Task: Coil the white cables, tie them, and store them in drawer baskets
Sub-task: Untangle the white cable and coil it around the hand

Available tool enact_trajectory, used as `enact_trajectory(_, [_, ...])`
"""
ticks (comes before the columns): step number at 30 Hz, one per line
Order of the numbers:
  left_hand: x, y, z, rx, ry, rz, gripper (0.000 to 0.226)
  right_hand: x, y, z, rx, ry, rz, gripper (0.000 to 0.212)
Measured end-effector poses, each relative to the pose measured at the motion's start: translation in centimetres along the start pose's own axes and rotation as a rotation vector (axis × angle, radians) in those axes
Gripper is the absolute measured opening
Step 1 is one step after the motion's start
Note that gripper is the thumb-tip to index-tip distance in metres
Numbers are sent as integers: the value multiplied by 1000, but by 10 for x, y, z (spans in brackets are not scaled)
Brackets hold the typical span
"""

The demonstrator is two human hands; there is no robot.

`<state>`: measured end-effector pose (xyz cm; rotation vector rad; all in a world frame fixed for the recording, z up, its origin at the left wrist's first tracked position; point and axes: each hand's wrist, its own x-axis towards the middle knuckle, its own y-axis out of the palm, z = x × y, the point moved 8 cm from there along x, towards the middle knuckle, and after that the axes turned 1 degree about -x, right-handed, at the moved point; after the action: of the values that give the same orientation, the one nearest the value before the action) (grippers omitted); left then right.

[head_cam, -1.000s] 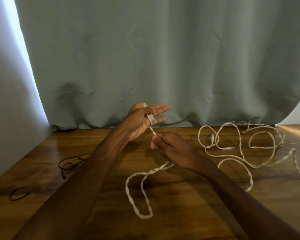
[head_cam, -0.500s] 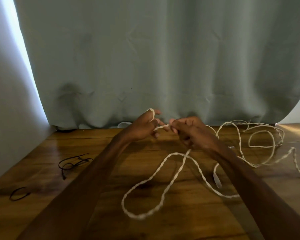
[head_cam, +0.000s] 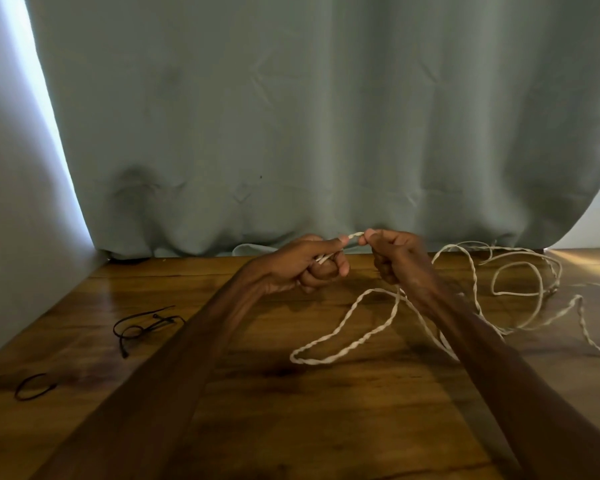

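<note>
A long twisted white cable lies in loose loops over the wooden table, spreading to the right edge. My left hand is closed around a few wound turns of it, thumb and forefinger pinching the strand. My right hand pinches the same strand a short way to the right, so a brief taut piece spans the two hands above the table's back edge. From my right hand the cable drops to a long loop on the table in front.
Black cable ties lie on the left of the table, and a closed black loop sits near the left front. A grey-green curtain hangs behind the table. A pale wall borders the left side.
My left hand closed from spread fingers into a fist around the wound cable. My right hand rose from the table to meet it, dragging the front loop to the right.
</note>
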<state>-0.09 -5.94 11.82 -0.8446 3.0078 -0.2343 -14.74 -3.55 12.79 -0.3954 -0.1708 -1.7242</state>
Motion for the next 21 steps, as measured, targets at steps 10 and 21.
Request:
enact_trajectory(10, [1, 5, -36, -449, 275, 12, 41, -17, 73, -28, -336, -34, 151, 33])
enact_trajectory(21, [7, -28, -20, -213, 308, -364, 53, -25, 93, -18, -428, -7, 301, 28])
